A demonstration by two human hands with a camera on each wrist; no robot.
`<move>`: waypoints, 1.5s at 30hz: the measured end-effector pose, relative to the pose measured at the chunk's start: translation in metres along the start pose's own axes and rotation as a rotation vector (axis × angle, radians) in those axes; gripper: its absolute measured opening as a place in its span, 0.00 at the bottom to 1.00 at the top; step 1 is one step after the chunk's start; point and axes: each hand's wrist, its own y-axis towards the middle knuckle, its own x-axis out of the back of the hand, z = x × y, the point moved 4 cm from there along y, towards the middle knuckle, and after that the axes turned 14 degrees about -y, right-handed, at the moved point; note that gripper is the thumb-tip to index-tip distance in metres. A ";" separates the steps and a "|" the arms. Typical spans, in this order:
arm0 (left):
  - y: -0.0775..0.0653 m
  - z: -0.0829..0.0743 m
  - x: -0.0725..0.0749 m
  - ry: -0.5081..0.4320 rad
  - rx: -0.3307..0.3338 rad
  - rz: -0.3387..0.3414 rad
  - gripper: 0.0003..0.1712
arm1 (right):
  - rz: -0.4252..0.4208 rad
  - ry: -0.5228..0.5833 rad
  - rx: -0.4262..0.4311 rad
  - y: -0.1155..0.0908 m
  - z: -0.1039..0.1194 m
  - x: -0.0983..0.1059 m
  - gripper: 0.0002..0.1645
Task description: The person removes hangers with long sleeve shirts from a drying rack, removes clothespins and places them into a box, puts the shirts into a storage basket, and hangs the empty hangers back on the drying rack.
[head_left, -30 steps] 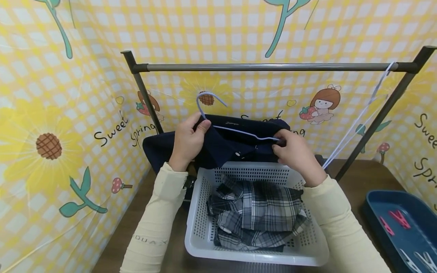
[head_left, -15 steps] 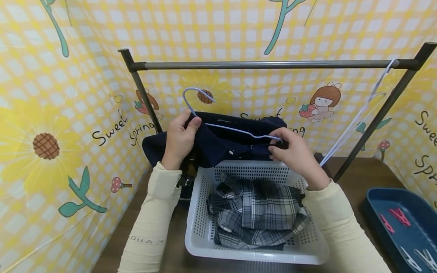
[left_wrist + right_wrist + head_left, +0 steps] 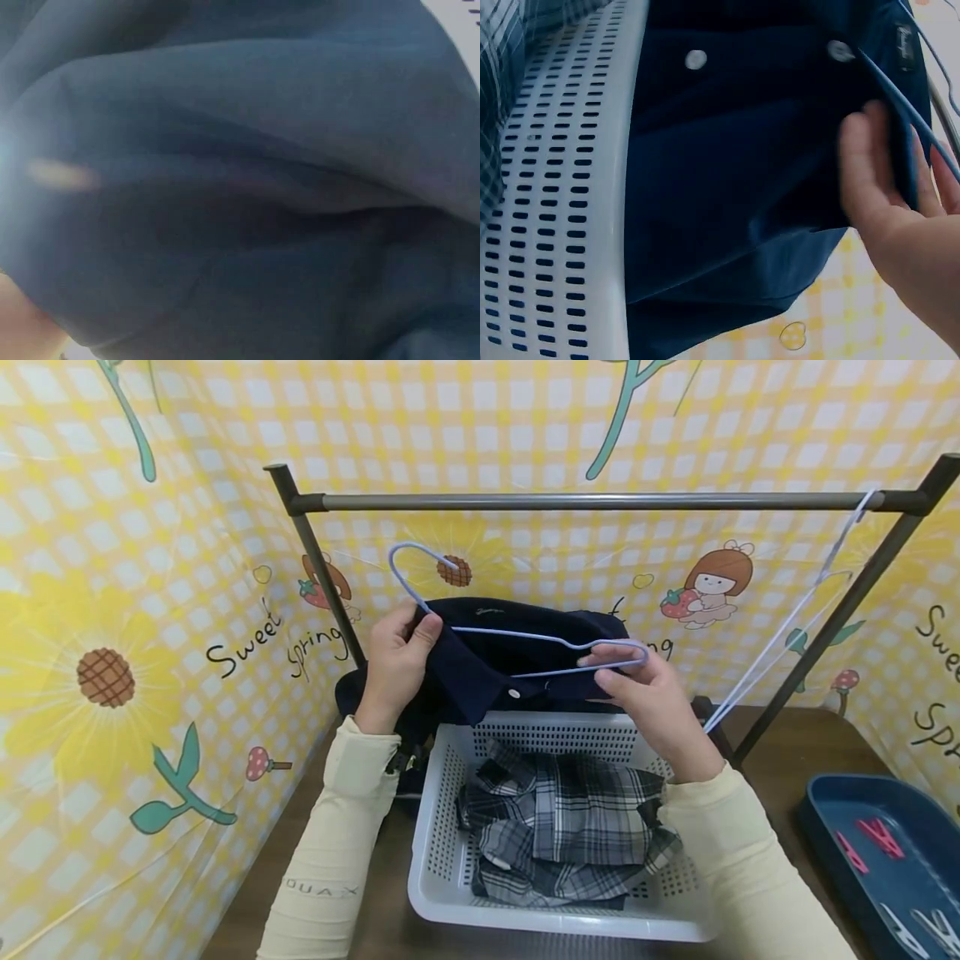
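Observation:
A navy collared shirt [image 3: 465, 668] with white buttons is held up behind the basket. A pale blue wire hanger [image 3: 517, 633] lies partly inside its collar, its hook above the left hand and its right end sticking out of the neck opening. With thumb and fingers, the left hand [image 3: 399, 664] grips the collar and the hanger just below the hook. Fingers and thumb of the right hand [image 3: 652, 693] hold the hanger's right end. In the right wrist view, the right hand [image 3: 900, 202] is beside the shirt front. Navy cloth [image 3: 247, 150] fills the left wrist view.
A white perforated basket [image 3: 442, 893] holds a grey plaid shirt [image 3: 577, 814]. Behind stands a rack with a horizontal rail [image 3: 585, 502]; more pale hangers [image 3: 787, 618] hang at its right end. A blue tray [image 3: 817, 785] with pink and white clothespins sits at right.
The left hand and hook have moved left, the hook also upward. The hanger's right end now shows outside the collar, where the right hand covered it before. The collar opening looks wider.

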 end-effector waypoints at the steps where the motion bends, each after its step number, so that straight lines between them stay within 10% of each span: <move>1: 0.000 -0.001 -0.001 0.000 0.006 0.008 0.16 | 0.012 0.019 0.008 0.000 0.000 0.001 0.15; 15: -0.004 -0.011 -0.005 0.033 0.095 0.153 0.18 | -0.072 -0.506 -0.153 -0.007 0.018 0.003 0.22; 24: -0.009 -0.016 -0.007 0.383 0.065 0.306 0.44 | -0.187 -0.527 -0.106 -0.013 0.026 0.011 0.19; 28: -0.009 -0.018 -0.012 0.483 0.004 0.369 0.43 | -0.312 -0.397 0.015 -0.013 0.029 0.012 0.16; 36: -0.013 -0.017 -0.006 0.192 0.189 0.382 0.21 | -0.483 0.057 0.213 -0.015 0.027 0.012 0.12; 45: -0.022 -0.012 0.008 0.374 0.203 0.379 0.17 | -0.509 0.220 0.259 -0.014 0.028 0.013 0.13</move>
